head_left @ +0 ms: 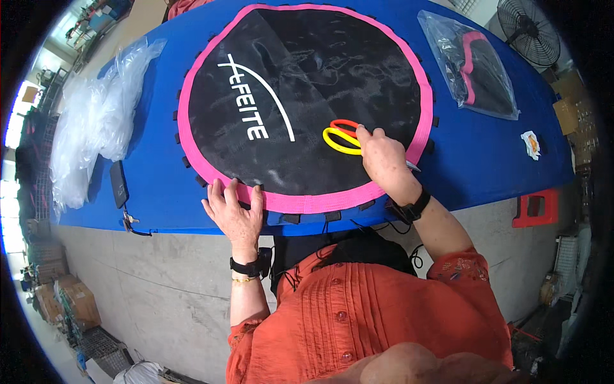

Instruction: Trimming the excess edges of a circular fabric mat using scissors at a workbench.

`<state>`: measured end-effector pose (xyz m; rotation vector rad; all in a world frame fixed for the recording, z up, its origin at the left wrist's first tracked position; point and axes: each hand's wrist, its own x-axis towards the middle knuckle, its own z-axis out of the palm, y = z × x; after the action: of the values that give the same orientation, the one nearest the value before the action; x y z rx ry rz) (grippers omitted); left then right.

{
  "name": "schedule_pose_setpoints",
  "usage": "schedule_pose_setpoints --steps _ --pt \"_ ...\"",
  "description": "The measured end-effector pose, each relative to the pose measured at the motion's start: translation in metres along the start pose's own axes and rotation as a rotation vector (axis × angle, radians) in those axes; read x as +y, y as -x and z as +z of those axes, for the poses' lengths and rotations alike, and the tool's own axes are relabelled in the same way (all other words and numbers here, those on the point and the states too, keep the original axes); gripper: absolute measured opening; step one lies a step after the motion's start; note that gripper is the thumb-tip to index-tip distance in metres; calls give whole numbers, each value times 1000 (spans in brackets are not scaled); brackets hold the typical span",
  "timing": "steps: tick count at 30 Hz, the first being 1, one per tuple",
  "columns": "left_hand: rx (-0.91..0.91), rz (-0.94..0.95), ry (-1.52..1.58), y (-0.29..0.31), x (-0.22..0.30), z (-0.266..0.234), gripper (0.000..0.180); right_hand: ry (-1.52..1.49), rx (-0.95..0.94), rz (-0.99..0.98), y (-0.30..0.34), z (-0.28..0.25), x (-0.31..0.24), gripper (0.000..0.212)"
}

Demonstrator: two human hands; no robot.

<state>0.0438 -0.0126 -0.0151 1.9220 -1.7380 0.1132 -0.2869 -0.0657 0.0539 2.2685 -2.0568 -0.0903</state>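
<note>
A round black trampoline mat [320,109] with a pink border and black tabs around its edge lies flat on a blue-covered table [476,176]. My left hand [236,211] rests on the near-left part of the pink border, fingers apart on top of it. In my right hand [385,160] is a pair of scissors [343,148], held over the mat's near-right part. Their red and yellow handle loops stick out to the left of the hand, and a blade tip shows on its right. The grip on the blades is mostly hidden under the palm.
Crumpled clear plastic bags [96,121] and a dark phone-like slab [119,184] lie on the left. At the far right is a clear bag [473,64] with a folded black and pink mat. A small wrapper [531,145] sits near the right end, above a red stool [536,208].
</note>
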Motion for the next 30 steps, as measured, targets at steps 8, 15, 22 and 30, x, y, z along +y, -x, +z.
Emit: schedule_pose_setpoints --steps 8,15,22,30 --pt "2 -2 9 0 1 1 58 -24 37 5 -16 17 10 43" --pt "25 19 -9 0 -1 1 54 80 -40 -46 3 -2 -8 39" --pt "18 5 13 1 -1 3 57 12 151 -133 -35 12 -6 36" --pt "19 11 19 0 0 -2 57 52 106 -125 -31 6 -13 37"
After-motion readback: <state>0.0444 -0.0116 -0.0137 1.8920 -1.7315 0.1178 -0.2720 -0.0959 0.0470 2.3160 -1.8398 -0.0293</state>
